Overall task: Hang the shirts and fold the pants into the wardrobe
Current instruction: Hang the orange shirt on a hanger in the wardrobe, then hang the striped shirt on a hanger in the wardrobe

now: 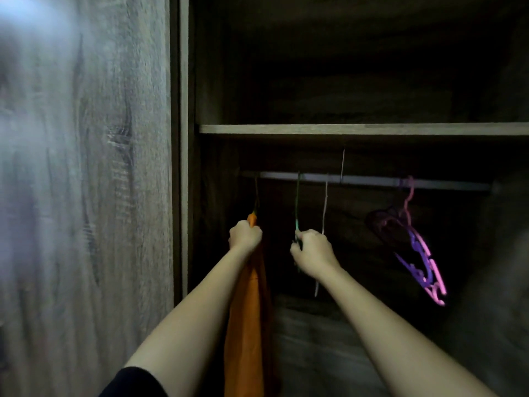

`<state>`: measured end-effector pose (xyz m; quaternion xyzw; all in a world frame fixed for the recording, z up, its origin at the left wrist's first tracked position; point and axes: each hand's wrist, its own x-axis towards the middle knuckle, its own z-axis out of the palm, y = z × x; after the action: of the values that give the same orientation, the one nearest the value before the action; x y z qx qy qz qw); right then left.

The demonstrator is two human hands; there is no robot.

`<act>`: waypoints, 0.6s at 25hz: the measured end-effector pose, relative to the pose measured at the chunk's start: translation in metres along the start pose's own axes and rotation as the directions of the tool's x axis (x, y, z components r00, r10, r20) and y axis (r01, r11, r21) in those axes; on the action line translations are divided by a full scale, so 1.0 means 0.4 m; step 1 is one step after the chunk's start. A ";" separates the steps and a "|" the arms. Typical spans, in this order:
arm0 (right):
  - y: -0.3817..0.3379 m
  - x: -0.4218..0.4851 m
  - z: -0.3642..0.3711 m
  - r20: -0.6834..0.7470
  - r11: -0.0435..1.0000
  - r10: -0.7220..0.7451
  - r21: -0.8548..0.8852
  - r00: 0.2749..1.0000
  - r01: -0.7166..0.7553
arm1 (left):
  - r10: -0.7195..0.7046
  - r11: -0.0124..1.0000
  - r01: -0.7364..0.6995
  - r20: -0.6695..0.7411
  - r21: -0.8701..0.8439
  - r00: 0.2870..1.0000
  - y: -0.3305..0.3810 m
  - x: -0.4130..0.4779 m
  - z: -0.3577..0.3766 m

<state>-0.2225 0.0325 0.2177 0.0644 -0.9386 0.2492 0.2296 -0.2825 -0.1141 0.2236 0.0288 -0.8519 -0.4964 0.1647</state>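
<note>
An orange shirt (249, 316) hangs from the metal rail (366, 180) at the left end of the dark wardrobe, on a hanger whose hook goes over the rail. My left hand (245, 234) grips the top of that shirt at its collar. To its right, my right hand (310, 250) is curled round the neck of a thin green hanger (297, 202) that is hooked on the rail. A white hanger (324, 213) hangs just behind my right hand.
Pink and purple hangers (415, 247) dangle tilted at the rail's right end. A wooden shelf (343, 129) runs above the rail. The wood-grain wardrobe door (86, 196) fills the left. The wardrobe floor below is dim.
</note>
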 end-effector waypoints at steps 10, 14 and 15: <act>-0.017 -0.036 -0.038 -0.221 0.992 0.112 -0.024 0.969 -0.120 | 0.068 0.962 -0.091 0.096 0.259 0.993 -0.026 -0.116 -0.065; -0.038 -0.081 -0.010 -0.383 0.998 -0.040 0.027 0.923 0.055 | 0.200 0.955 -0.176 -0.080 0.239 0.977 -0.077 -0.261 -0.164; -0.050 -0.096 0.014 -0.392 0.993 -0.093 0.028 0.915 0.113 | 0.209 0.962 -0.179 -0.135 0.204 0.969 -0.106 -0.297 -0.188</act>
<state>-0.1859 0.0126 0.2045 0.0686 -0.8629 0.2680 0.4229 -0.1520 -0.1732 0.1917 -0.0009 -0.8786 -0.3904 0.2750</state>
